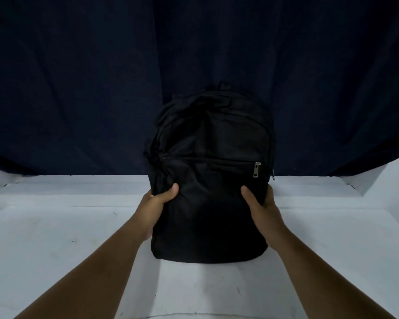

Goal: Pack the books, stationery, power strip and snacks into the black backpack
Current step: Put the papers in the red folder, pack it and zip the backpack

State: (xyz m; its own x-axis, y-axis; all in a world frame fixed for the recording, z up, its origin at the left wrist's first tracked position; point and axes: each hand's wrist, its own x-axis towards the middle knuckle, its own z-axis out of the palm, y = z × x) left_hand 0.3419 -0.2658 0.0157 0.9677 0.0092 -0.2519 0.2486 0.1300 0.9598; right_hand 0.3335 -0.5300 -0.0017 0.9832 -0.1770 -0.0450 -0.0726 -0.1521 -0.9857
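Forearms, two, mine, bare, entering from the bottom corners and converging forward over a white table top (55, 226), scuffed and marked with small dark specks, its seams running crosswise under and beyond my wrists. Backdrop: one dark navy curtain (78, 77), hanging in folds behind the table and filling everything above my hands. Backpack, black (207, 180), one, standing upright on the table between my two hands, front panel toward me, its base nearer me than my knuckles. Zip pulls, metal, two visible: one (256, 169) on the front pocket, above and just inside my right thumb; one (273, 177) at the bag's right edge, above my right hand. All zips appear closed. Left hand (158, 200), one: grips the bag's left side, thumb laid over the front panel, fingers hidden behind the side. Right hand (260, 203), one: grips the bag's right side likewise, thumb on the front, fingers wrapped out of sight.
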